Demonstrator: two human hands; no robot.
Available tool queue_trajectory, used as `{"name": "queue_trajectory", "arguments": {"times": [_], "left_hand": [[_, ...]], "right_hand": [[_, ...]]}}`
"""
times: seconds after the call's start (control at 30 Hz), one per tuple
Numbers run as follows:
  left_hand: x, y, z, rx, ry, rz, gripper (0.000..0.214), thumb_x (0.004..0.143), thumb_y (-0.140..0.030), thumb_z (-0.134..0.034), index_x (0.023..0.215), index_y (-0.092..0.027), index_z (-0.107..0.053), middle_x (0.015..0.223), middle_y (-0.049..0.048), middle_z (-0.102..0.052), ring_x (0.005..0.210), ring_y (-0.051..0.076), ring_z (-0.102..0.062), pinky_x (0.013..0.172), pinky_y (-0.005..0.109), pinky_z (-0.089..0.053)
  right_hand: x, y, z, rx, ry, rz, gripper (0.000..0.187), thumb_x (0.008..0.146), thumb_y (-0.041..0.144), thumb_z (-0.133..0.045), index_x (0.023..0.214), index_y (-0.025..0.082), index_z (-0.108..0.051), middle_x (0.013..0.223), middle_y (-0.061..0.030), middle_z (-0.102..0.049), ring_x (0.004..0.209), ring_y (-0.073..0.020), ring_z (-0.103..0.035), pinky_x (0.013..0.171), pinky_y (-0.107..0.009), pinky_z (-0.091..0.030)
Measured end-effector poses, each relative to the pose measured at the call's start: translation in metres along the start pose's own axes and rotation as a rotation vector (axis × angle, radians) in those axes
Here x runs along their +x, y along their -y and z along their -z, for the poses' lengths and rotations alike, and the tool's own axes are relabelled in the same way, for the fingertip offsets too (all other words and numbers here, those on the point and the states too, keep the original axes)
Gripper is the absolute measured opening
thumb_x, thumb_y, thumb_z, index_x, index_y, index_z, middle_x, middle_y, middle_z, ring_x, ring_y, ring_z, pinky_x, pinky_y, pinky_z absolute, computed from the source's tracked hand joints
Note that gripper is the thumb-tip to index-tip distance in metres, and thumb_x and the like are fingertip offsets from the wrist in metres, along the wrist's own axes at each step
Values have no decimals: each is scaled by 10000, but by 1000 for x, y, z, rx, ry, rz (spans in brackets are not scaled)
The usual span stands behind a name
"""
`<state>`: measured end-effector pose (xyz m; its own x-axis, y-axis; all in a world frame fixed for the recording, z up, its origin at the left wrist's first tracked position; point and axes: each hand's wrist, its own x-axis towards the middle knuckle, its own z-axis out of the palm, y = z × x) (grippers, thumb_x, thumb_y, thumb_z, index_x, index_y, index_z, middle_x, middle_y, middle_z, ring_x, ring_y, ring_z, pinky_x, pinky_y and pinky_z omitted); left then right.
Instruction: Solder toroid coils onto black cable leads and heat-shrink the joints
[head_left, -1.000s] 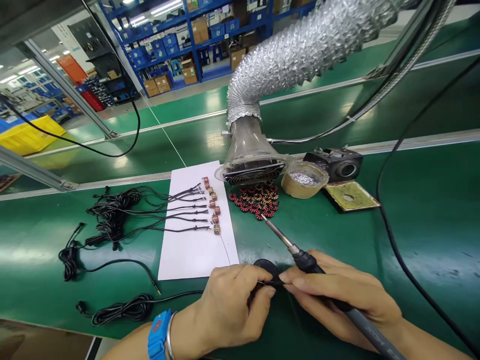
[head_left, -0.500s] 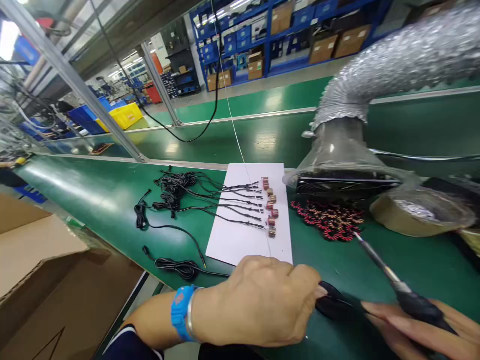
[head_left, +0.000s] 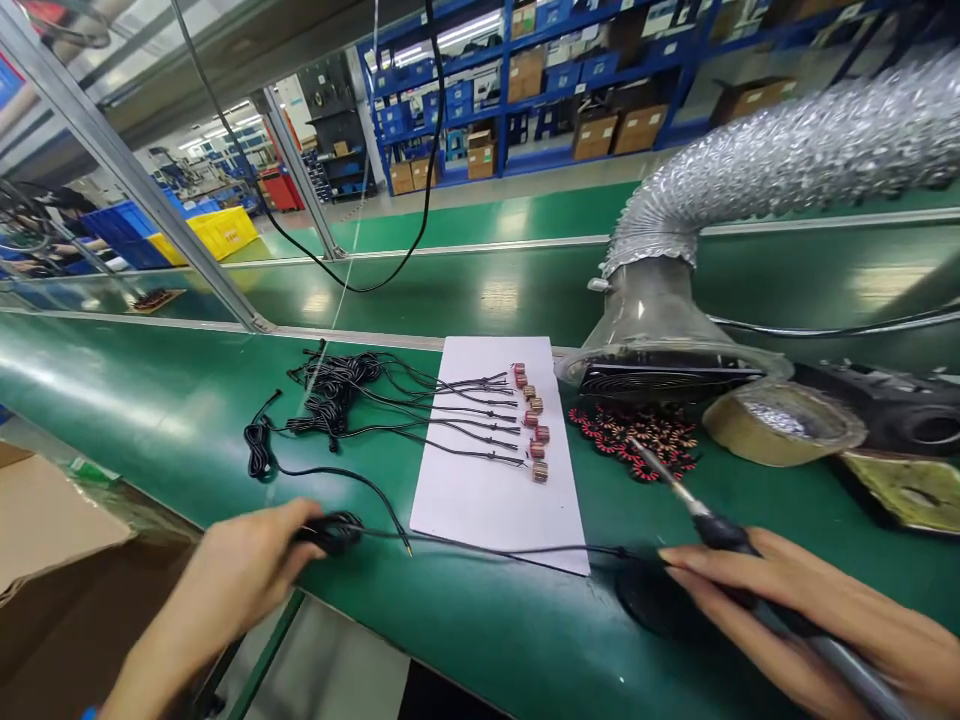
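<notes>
At the lower left, my left hand (head_left: 247,570) is closed on the coiled bundle of a black cable (head_left: 341,533). That cable stretches right across the front of a white sheet (head_left: 442,500), its far end by my right fingertips; whether they pinch it is unclear. My right hand (head_left: 795,600) is wrapped round a soldering iron (head_left: 720,530), its tip over a pile of red-and-copper wire-wound rings (head_left: 637,440). On the sheet, several small wound coils (head_left: 540,471) stand in a column beside the stripped ends of other black cables (head_left: 330,390).
A fume hood (head_left: 652,320) with a silver duct (head_left: 675,200) stands behind the rings. Right of it sit a tape roll (head_left: 787,430) and a yellow sponge tray (head_left: 900,490). An open cardboard box (head_left: 60,540) is at the left edge. A black wire (head_left: 427,200) hangs overhead.
My left hand has moved from the middle front to the left, onto the cable's coiled bundle. The soldering iron in my right hand has shifted slightly left and up; the view has also shifted.
</notes>
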<state>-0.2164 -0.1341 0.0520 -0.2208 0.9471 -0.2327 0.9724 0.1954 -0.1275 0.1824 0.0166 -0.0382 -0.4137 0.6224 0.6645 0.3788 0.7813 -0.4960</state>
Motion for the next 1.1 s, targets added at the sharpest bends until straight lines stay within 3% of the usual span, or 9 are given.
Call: {"name": "queue_trajectory", "arguments": {"times": [0.1,0.17,0.33,0.5,0.6,0.73,0.9,1.0,1.1], "left_hand": [[10,11,31,119,-281,345,346,920,-323,-439,1233,-235,-559,852,34,-722,775,263,-677,601,275,-392],[30,18,45,134,-410,437,364,922,-304,-408,1247,-236,-557,815,30,-707,760,260,-660,587,265,-368],[105,36,40,-1,-448,363,368,859,-249,-442,1183,-255,-616,810,52,-701,789,276,-648,612,292,-392],[148,44,14,-62,-362,249,420,823,-237,-447,1215,-266,-596,819,50,-707,797,278,-657,579,296,-388],[144,41,6,-99,-359,166,441,806,-208,-433,1227,-244,-555,728,15,-661,680,232,-629,539,280,-359],[116,23,1,-187,-369,-29,319,862,-325,-444,1137,-227,-573,616,-29,-561,566,177,-565,549,263,-372],[85,-6,-9,-204,-84,-379,296,835,-304,-514,1117,-251,-586,896,8,-693,757,199,-640,679,287,-427],[81,-13,-17,-182,25,-389,246,838,-249,-511,1066,-256,-606,1010,18,-704,848,223,-651,729,307,-426],[78,-13,-17,-182,65,-342,201,908,-223,-421,924,-239,-620,887,8,-703,759,198,-639,677,289,-412]], "right_hand": [[25,14,-27,1,75,102,226,851,153,-634,1053,252,-648,754,-8,-646,642,-159,-593,565,-277,-476],[39,16,-53,5,62,173,234,862,94,-593,1041,239,-630,782,-13,-655,686,-156,-581,626,-276,-486],[52,1,-107,-90,118,182,231,873,78,-520,992,204,-673,662,-20,-582,767,-186,-537,714,-310,-469],[51,-10,-116,-146,147,156,242,826,64,-560,999,191,-674,662,-30,-583,850,-229,-498,787,-363,-419],[53,-8,-114,-136,158,149,259,796,61,-584,1008,188,-662,666,-29,-578,862,-233,-482,793,-363,-412],[54,-5,-111,-103,149,147,273,776,55,-587,1009,185,-643,685,-26,-576,847,-222,-474,785,-360,-419],[52,-4,-102,-66,120,142,215,812,101,-602,1011,176,-634,699,-31,-580,828,-213,-470,778,-372,-437],[52,-3,-93,-54,98,132,210,819,127,-616,1022,178,-636,683,-26,-577,831,-213,-475,786,-377,-452],[52,1,-79,-47,62,115,217,822,120,-622,1027,189,-640,688,-22,-596,825,-207,-488,786,-367,-470]]}}
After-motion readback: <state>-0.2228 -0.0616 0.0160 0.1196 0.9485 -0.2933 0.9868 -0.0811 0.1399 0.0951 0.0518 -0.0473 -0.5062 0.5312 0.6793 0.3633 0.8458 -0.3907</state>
